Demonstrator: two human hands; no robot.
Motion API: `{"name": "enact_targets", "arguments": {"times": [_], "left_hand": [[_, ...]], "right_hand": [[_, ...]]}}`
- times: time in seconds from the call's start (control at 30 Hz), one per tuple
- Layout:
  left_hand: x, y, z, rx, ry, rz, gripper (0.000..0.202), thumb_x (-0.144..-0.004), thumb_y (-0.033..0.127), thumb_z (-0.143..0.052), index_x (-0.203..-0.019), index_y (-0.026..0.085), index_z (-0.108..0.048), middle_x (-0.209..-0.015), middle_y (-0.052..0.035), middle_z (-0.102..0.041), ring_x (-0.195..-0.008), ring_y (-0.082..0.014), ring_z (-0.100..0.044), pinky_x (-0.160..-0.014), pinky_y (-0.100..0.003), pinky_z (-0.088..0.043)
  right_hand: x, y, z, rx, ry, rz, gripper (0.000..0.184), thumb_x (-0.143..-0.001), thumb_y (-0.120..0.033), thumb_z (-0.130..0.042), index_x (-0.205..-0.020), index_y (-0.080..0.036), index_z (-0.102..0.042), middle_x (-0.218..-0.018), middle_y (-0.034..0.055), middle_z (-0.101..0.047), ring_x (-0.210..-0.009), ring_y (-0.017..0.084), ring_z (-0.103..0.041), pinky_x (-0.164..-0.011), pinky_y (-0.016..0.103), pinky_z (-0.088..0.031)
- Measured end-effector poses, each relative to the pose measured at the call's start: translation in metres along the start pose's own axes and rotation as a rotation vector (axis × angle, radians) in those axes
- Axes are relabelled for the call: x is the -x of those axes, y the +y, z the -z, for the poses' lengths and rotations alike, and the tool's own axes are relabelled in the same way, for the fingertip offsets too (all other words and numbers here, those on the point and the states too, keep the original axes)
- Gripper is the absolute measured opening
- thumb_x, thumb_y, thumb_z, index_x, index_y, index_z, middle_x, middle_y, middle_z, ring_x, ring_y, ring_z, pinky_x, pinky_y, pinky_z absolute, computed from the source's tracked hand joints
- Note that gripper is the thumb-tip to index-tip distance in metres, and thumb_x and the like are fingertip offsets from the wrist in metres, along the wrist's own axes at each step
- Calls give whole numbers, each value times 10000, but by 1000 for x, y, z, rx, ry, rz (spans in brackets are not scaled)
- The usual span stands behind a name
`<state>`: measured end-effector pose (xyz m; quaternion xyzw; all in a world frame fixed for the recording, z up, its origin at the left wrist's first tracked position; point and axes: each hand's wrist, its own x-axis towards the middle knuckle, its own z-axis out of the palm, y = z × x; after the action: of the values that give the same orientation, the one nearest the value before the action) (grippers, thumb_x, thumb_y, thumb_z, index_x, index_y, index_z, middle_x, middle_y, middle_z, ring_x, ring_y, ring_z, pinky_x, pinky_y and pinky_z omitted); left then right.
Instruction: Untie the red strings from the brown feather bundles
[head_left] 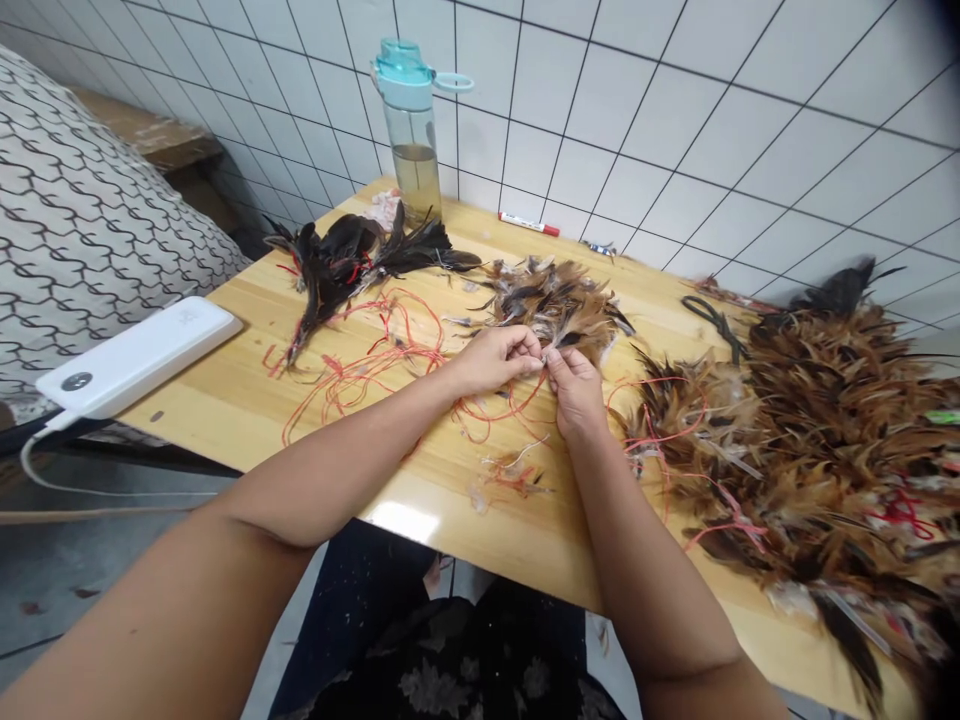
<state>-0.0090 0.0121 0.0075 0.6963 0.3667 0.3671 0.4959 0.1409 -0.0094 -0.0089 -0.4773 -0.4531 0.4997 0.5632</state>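
My left hand (pixel 499 358) and my right hand (pixel 576 392) meet near the middle of the table, fingertips almost touching. Both are closed in a pinch on a thin red string (pixel 517 408), which trails down from between them. The exact spot where the fingers grip is too small to make out. Just beyond the fingertips lies a bundle of brown and black feathers (pixel 559 300), its pale quill ends toward my hands. More red string (pixel 390 345) lies in loose tangled loops left of my left hand.
Black feathers (pixel 337 265) lie at the back left by a water bottle (pixel 415 150). A large heap of brown feathers (pixel 825 400) covers the right side. A red-capped marker (pixel 529 224) lies along the tiled wall. A white power bank (pixel 139 355) sits at the left edge, cable attached.
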Motion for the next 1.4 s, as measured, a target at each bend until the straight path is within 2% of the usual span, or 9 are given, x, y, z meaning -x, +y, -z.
{"name": "enact_targets", "arguments": {"times": [0.17,0.33,0.53,0.77,1.03,1.1,1.2,1.3,1.4], "left_hand": [[-1,-3,-1,-51,10,10,151,-757,280,-622,-806,149,-565,-649,40,-505,-566,-64,-419,-532,-189,-318],[-2,1,0,139,-75,43,274,-685,299,-711,-841,137,-555,-731,25,-544,-658,-73,-489,-623,-197,-392],[-1,0,4,95,42,80,298,-695,383,-708,-700,129,-552,-631,36,-489,-597,-71,-429,-558,-195,-339],[-6,-9,2,121,117,87,227,-653,313,-719,-664,127,-588,-598,14,-553,-608,-108,-506,-579,-217,-409],[-6,-7,8,40,-13,57,203,-683,285,-653,-794,115,-639,-676,3,-604,-635,-111,-513,-625,-231,-419],[-5,-7,10,-16,-30,39,200,-695,294,-640,-791,118,-634,-673,9,-595,-623,-105,-494,-609,-226,-397],[-5,-7,13,-122,0,26,194,-710,316,-622,-682,128,-586,-612,21,-533,-586,-96,-444,-565,-220,-349],[-6,-8,15,-168,54,49,255,-715,354,-612,-605,138,-532,-561,29,-473,-557,-90,-407,-531,-219,-308],[-6,-8,17,-159,72,47,274,-716,377,-612,-608,138,-532,-561,32,-467,-556,-86,-397,-528,-217,-297]], "right_hand": [[1,0,-1,-8,-29,0,313,-648,-468,-686,-697,-192,-547,-642,-25,-537,-606,103,-447,-563,234,-369],[-1,9,1,45,-46,38,303,-693,-466,-644,-674,-194,-512,-627,-39,-486,-609,103,-420,-601,243,-376],[-3,18,2,356,-64,175,280,-749,-415,-570,-607,-190,-482,-588,-43,-433,-607,110,-385,-613,252,-345],[0,17,-1,631,-40,305,189,-762,-287,-517,-597,-203,-481,-641,-7,-515,-667,149,-462,-688,288,-386],[3,21,-3,760,-47,342,141,-775,-239,-484,-641,-203,-512,-697,24,-544,-710,173,-493,-704,304,-394],[4,21,-4,777,-53,346,147,-777,-239,-484,-639,-203,-517,-694,24,-543,-705,172,-487,-698,303,-387],[4,21,-4,745,-62,317,169,-781,-276,-510,-631,-203,-537,-669,13,-531,-680,161,-474,-670,292,-376],[3,21,-3,614,-104,263,195,-789,-349,-540,-677,-199,-597,-656,2,-535,-649,144,-468,-637,275,-377],[2,20,-2,474,-165,204,229,-771,-408,-580,-730,-191,-637,-661,-4,-544,-611,126,-455,-614,264,-381]]}}
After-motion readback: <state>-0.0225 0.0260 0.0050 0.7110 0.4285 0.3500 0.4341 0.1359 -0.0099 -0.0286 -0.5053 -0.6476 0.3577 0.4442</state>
